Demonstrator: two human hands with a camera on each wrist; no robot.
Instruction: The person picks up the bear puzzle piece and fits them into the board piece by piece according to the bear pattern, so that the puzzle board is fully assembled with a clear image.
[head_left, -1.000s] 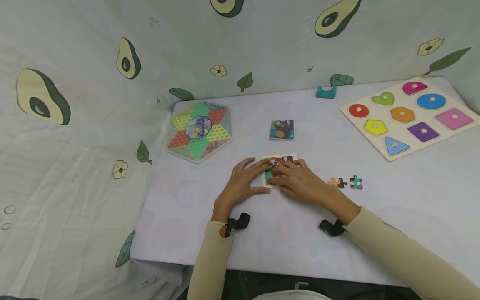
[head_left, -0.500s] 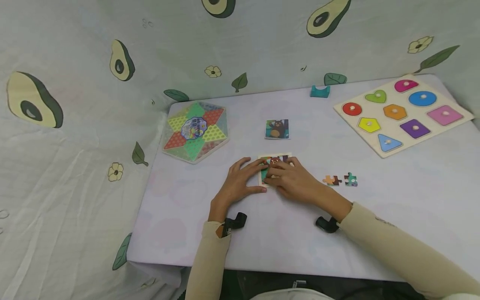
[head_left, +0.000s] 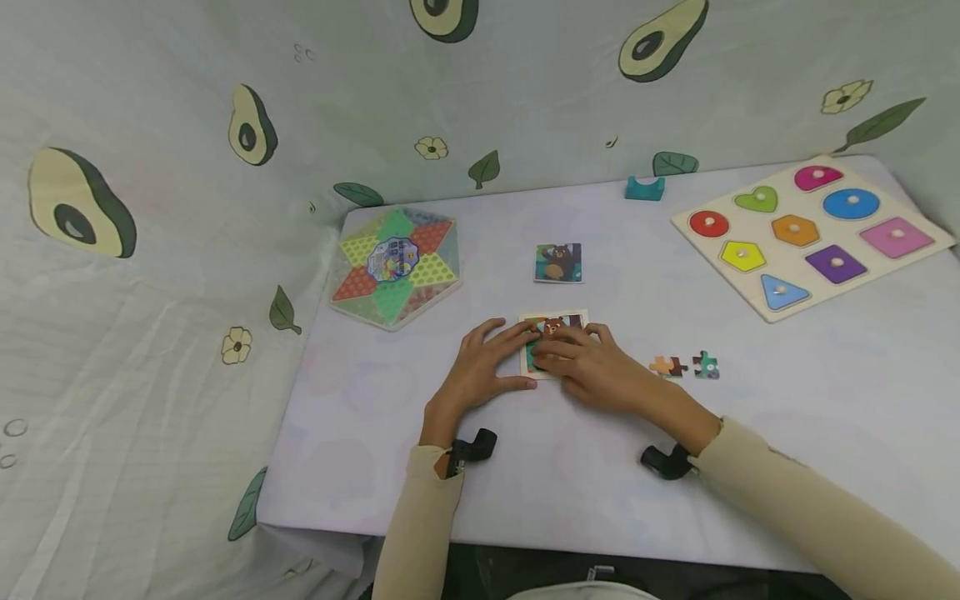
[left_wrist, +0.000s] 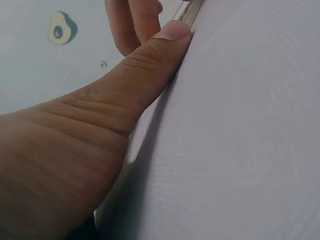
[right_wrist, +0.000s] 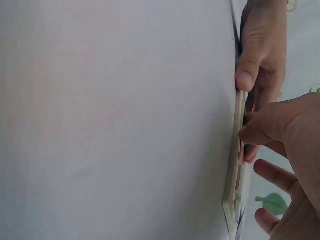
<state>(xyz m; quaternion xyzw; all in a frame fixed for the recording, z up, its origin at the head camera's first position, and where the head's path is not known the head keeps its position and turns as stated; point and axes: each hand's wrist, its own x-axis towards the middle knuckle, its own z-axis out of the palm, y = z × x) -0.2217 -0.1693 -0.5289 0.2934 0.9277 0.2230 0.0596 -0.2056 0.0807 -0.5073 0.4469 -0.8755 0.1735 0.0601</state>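
A small wooden jigsaw puzzle tray (head_left: 527, 363) with a bear picture lies flat on the table under both hands. My left hand (head_left: 477, 371) holds its left side, the thumb at the near corner and the fingertips over the far left part. In the left wrist view, the left thumb (left_wrist: 155, 52) meets the tray's edge. My right hand (head_left: 603, 371) bends over the right half, hiding most of the picture. From the right wrist, its thumb (right_wrist: 257, 130) presses at the tray's top with the index finger close behind; other fingers are spread. I cannot tell whether it pinches a piece.
Loose orange-brown jigsaw pieces (head_left: 667, 367) and a teal piece (head_left: 707, 365) lie right of the tray. Beyond it is a bear picture card (head_left: 558, 262). A hexagonal game box (head_left: 395, 265) stands left, a shape peg board (head_left: 817, 237) right, and a teal holder (head_left: 645, 189) at the back.
The head view shifts slightly. Both hands stay at the tray, with the right fingers moving only a little over it; the loose pieces stay where they were.
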